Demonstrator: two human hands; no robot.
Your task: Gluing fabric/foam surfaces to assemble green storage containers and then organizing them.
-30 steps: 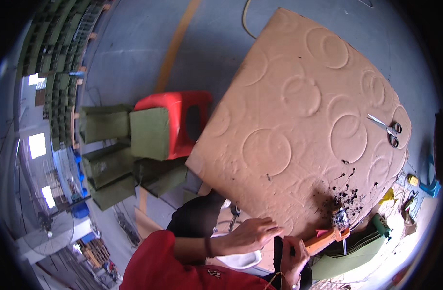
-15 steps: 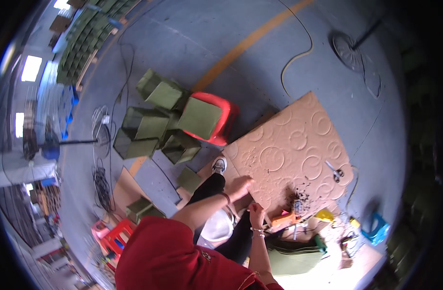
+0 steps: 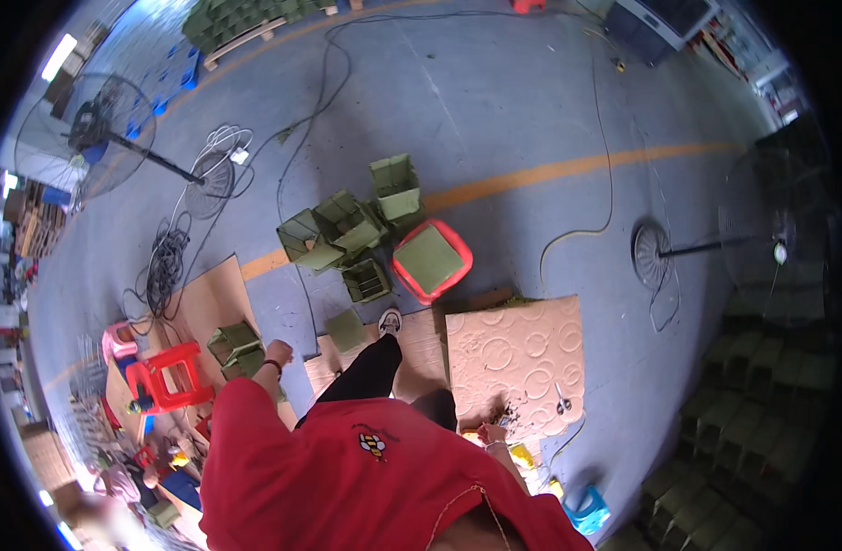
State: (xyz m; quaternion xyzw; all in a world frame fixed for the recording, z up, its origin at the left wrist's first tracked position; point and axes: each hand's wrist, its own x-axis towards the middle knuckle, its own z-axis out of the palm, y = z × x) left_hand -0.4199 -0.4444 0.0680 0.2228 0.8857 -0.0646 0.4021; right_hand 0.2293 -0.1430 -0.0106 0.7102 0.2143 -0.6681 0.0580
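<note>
My left hand is out to the left, beside an open green box-like piece that stands on brown cardboard. Its fingers are too small and blurred to read. My right hand is low at the front edge of a tan padded sheet with raised circles. Something orange shows by its fingers, but I cannot make out whether it is held. Small dark bits lie scattered just beyond this hand. Scissors rest on the sheet's right side.
Several green boxes stand ahead, beside a red stool topped with a green panel. A second red stool is at the left. Floor fans stand left and right. Cables coil on the floor.
My hands were close together by the sheet's near edge; my left has swung left toward the green box, while my right stays near the orange thing. My view has turned and shows more floor.
</note>
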